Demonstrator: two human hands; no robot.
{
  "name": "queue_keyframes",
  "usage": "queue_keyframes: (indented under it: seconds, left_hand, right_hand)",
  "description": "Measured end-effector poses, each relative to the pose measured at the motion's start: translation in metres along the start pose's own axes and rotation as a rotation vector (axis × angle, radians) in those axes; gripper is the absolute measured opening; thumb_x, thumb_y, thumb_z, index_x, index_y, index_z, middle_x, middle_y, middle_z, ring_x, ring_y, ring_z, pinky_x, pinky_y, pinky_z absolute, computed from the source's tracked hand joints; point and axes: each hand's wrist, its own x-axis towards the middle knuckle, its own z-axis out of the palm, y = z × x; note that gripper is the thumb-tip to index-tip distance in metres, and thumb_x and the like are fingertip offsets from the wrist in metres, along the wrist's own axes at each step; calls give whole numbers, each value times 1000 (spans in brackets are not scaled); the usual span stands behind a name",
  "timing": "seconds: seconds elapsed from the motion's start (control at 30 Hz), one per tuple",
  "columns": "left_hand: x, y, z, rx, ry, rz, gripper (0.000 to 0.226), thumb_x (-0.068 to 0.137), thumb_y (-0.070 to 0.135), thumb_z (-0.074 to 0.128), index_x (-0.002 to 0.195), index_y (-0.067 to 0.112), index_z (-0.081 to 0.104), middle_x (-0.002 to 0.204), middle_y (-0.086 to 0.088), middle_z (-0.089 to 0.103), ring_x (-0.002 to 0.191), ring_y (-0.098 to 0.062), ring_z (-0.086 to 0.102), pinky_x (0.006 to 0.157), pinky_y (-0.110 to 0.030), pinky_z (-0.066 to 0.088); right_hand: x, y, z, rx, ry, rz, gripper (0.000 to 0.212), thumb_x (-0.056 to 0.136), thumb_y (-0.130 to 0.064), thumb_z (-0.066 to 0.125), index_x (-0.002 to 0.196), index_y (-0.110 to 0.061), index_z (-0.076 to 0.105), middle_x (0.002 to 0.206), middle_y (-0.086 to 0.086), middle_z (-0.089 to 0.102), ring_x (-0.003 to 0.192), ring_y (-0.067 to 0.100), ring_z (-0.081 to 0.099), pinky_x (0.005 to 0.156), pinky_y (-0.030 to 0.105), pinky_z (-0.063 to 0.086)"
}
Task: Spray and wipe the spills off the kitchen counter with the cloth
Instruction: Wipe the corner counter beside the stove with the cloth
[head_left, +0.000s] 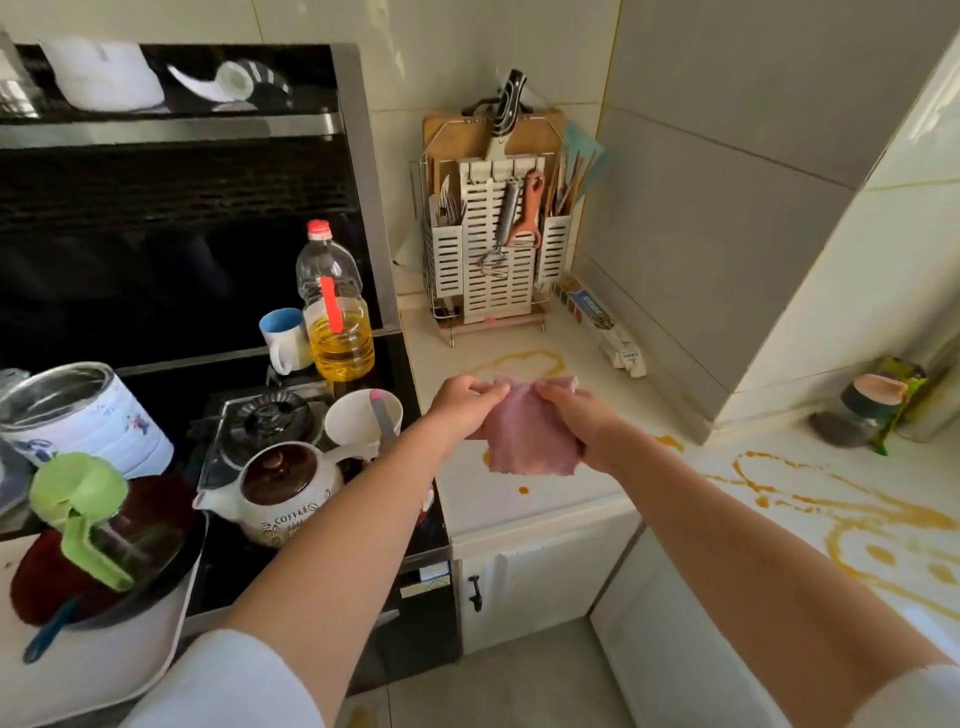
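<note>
A pink cloth (524, 434) hangs spread above the white kitchen counter (467, 499). My left hand (465, 402) pinches its upper left corner and my right hand (582, 421) grips its right edge. Orange-yellow spills lie on the counter: a ring-shaped one (524, 361) behind the cloth, a small drop (523, 490) below it, and wide streaks (852, 514) on the counter's right wing. No spray bottle is in view.
A metal utensil rack (493, 249) with a knife and cutting board stands at the back. A foil box (602, 325) lies by the wall. Jars (867, 405) sit at the right. The stove at the left holds an oil bottle (335, 306), mugs, a teapot (283, 488) and pots.
</note>
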Motion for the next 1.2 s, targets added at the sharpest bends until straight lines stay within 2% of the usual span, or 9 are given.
queue_keyframes:
  seconds: [0.13,0.3,0.43,0.5,0.6,0.77,0.87,1.03,1.2]
  left_hand:
    - [16,-39,21,0,-29,-132,25,103,28,49,87,11,59,70,-6,57,59,-16,55,66,-29,53]
    - [40,-87,43,-45,52,-203,41,104,34,44,70,13,56,58,-3,51,53,-20,48,56,-29,41]
    - [62,-118,56,-2,108,-248,44,102,30,46,61,15,54,54,-4,51,54,-24,48,64,-32,39]
    - [73,-132,61,2,141,-280,43,101,28,47,60,15,55,54,-4,54,60,-26,52,68,-33,40]
    - [79,-140,61,-11,207,-313,41,100,25,45,63,11,55,52,-7,54,51,-26,50,62,-33,42]
    - [78,-142,64,124,257,-338,38,97,30,43,69,12,61,75,-15,67,70,-33,63,70,-39,55]
    - [79,-139,67,222,288,-376,37,96,30,42,69,12,59,78,-12,64,77,-33,63,69,-33,48]
    - [81,-137,67,280,311,-396,37,97,26,41,70,8,59,68,-9,57,60,-22,50,56,-28,36]
    - [94,-136,64,205,271,-453,36,90,28,46,71,5,66,75,-13,67,69,-32,59,65,-32,46]
  right_hand:
    - [17,26,-17,67,243,-83,29,97,-32,49,119,-16,61,115,15,64,103,32,61,78,36,52]
    - [56,94,-18,-570,-64,-463,36,100,-39,39,133,-49,48,141,-21,48,133,2,40,109,30,36]
    - [72,143,-10,-1216,-420,-368,58,95,-56,10,147,-38,29,160,-5,16,148,20,6,117,41,8]
    - [77,145,-10,-1363,-324,-500,73,86,-57,-2,147,-34,31,158,-4,21,145,22,12,114,39,11]
    - [91,154,-14,-1538,-383,-721,59,98,-47,14,146,-22,38,151,-1,39,143,25,29,113,39,12]
    - [127,159,-1,-1576,-416,-707,62,100,-48,-1,150,-19,23,155,6,31,142,33,28,113,47,10]
    - [163,140,3,-1504,-343,-643,74,84,-62,-23,147,-25,-12,161,5,0,147,32,-5,116,46,-9]
    - [195,127,-21,-1341,-27,-360,58,100,-49,18,152,-37,-5,162,0,-6,148,26,-10,117,43,-8]
    - [175,129,4,-1487,-172,-426,55,92,-48,-13,145,-35,-25,158,5,-23,144,30,-24,114,46,-17]
